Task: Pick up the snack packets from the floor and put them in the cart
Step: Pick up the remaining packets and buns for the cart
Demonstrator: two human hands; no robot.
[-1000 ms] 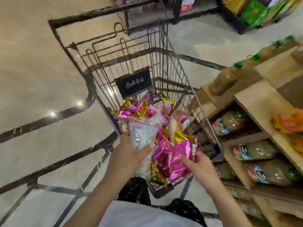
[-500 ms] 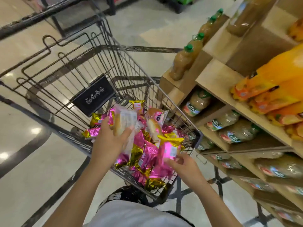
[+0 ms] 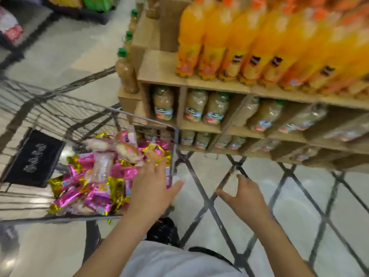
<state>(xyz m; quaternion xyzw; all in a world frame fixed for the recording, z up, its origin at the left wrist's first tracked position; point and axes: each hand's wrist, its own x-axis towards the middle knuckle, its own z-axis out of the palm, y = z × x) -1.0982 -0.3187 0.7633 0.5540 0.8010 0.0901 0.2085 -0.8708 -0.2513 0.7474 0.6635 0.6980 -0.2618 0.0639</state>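
beneath the left fingers (image 3: 149, 169), snack packets (image 3: 95, 182)

Wooden shelf unit (image 3: 159, 66), orange drink bottles (image 3: 219, 37) ranked on top, green-capped beige juice bottles (image 3: 196, 105) in cubbies below, pale floor (image 3: 289, 206) with dark crossing lines.

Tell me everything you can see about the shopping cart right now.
The cart is a dark metal wire basket, blurred by motion. It stands on the pale floor at the left, close beside the wooden shelf of bottles. A black placard with white symbols hangs on one inner wall. The cart holds a heap of pink and gold snack packets, some clear-wrapped. The left hand hovers with fingers spread over the packets at its right corner; whether it touches the wire cannot be told.
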